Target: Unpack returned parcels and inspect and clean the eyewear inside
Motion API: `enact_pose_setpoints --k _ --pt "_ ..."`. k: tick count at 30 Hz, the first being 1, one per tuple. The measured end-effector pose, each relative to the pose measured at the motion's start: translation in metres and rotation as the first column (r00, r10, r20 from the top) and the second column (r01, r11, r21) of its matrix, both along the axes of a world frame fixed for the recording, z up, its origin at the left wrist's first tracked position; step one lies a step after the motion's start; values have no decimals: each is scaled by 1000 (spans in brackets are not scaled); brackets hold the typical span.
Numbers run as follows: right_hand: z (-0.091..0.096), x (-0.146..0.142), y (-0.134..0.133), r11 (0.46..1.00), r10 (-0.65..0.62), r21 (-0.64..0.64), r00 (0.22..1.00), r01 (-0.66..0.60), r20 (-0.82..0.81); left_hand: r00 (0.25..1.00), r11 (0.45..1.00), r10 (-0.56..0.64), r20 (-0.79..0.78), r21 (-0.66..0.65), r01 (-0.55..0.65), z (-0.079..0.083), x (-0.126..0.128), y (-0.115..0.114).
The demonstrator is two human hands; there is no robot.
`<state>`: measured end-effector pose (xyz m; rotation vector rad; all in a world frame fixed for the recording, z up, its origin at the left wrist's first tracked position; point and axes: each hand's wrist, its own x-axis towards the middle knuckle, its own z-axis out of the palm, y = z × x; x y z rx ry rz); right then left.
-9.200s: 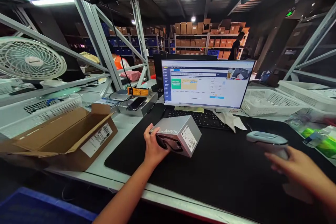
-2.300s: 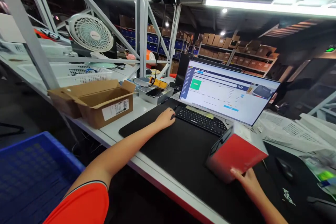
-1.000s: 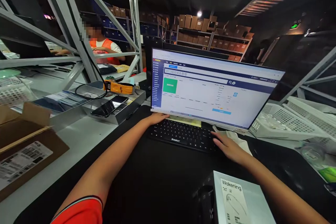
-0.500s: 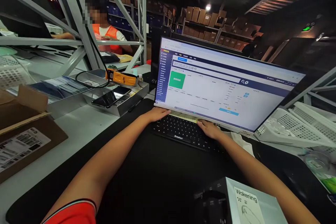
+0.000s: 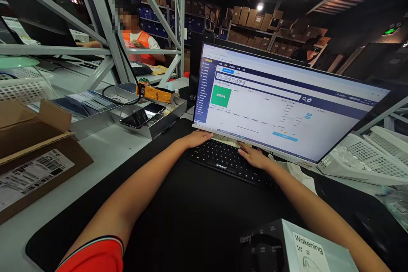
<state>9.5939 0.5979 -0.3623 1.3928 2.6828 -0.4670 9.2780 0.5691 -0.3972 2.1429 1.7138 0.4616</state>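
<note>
The slim black plastic keyboard [image 5: 223,159] with small dark keys is lying flat on the black desk mat [image 5: 191,216], near the middle of the scene; its far edge is sitting just below the wide flat monitor [image 5: 280,106]; its long side is running from the left, slightly farther off, to the right, slightly nearer; white lettering reading "Bosston" is showing on its near edge; the left hand [image 5: 198,138] is resting on its far left corner; the right hand [image 5: 254,158] is lying on its keys right of the middle, fingers spread.
</note>
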Motion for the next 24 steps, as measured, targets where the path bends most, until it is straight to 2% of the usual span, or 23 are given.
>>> enact_pose_setpoints --k 10,15,20,24 --pt "8 -20 9 989 143 -30 990 -144 -16 998 999 -41 37 30 40 13 12 -12" --pt "8 -31 4 981 187 -40 981 -189 -50 999 999 -44 -1 29 44 21 29 -18" --pt "7 -34 2 980 192 -29 978 -195 -84 996 999 29 -88 24 -27 24 50 -19" --pt "3 -25 1 985 174 11 981 -173 -90 977 989 147 -153 26 -144 22 52 -7"
